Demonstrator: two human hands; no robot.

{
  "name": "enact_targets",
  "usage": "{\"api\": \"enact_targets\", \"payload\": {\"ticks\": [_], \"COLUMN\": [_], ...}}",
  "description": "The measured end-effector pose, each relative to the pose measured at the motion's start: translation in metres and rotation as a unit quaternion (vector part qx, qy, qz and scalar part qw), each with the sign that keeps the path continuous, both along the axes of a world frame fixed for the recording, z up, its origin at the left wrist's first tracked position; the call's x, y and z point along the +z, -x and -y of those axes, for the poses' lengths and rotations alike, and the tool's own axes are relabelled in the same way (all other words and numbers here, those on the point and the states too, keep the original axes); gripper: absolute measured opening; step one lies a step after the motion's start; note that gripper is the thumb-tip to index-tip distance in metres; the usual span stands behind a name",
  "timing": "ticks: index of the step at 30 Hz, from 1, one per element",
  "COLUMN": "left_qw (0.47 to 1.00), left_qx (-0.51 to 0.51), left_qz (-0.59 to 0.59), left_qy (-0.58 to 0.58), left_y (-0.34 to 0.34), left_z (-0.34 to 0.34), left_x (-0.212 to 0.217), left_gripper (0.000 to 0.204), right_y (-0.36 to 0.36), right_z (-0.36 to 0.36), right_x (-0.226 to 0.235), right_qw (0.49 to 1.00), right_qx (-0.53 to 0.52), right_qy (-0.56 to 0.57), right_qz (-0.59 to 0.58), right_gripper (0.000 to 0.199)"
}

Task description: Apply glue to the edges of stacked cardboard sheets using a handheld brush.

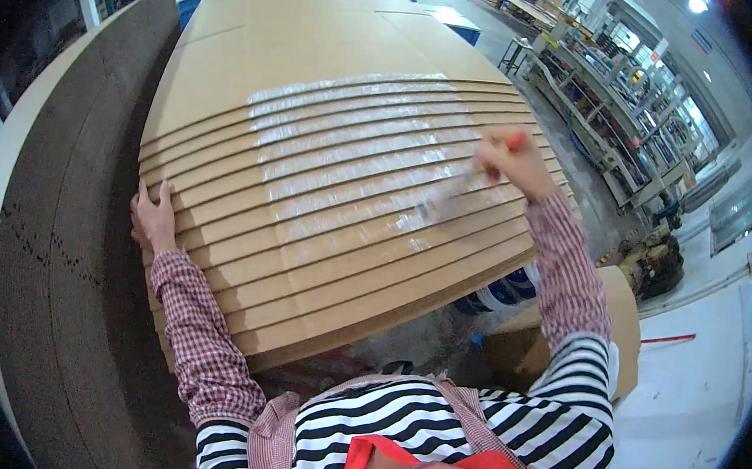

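Overlapping brown cardboard sheets (220, 215) lie fanned in steps on a tall stack, their edges forming narrow strips. A wet, whitish glue-like coating (338, 158) covers the middle of those strips in brushed streaks. My right hand (516, 164) is closed around a flat brush (434, 208) whose handle has a red end. The brush is smeared by motion, its bristle end low over the coated strips. At the stack's left edge, my left hand (155, 219) rests against the sheets, thumb and fingers apart.
A tall, dark stack of board (75, 170) stands close on the left. Below the sheets' right corner is a blue-and-white bucket (512, 288), beside a curved brown cardboard piece (618, 330). Machinery (616, 112) lines the right. A red stick (668, 339) lies on a white surface.
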State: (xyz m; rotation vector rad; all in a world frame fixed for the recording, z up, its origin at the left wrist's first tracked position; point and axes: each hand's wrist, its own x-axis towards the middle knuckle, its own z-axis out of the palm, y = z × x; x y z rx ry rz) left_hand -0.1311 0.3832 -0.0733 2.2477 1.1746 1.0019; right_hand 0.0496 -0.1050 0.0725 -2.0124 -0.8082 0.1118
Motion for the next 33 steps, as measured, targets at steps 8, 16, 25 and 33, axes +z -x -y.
{"api": "enact_targets", "payload": {"ticks": [8, 16, 25, 33], "left_qw": [0.999, 0.998, 0.997, 0.993], "left_qx": [0.008, -0.013, -0.025, -0.016], "left_qz": [-0.036, -0.039, -0.070, -0.094], "left_qy": [-0.002, -0.056, -0.010, -0.067], "left_y": [-0.020, 0.006, 0.003, 0.003], "left_z": [-0.017, -0.048, -0.044, -0.044], "left_x": [-0.034, -0.021, -0.027, -0.021], "left_gripper": [0.058, 0.061, 0.061, 0.059], "right_y": [-0.143, 0.008, -0.086, -0.016], "right_z": [-0.020, 0.101, 0.057, 0.150], "right_x": [-0.028, -0.033, -0.021, -0.051], "right_qw": [0.987, 0.995, 0.975, 0.981], "right_qx": [-0.077, -0.047, -0.106, -0.123], "right_qy": [-0.139, -0.068, -0.195, -0.139], "right_qz": [0.019, -0.054, -0.016, -0.059], "right_gripper": [0.021, 0.018, 0.018, 0.018]}}
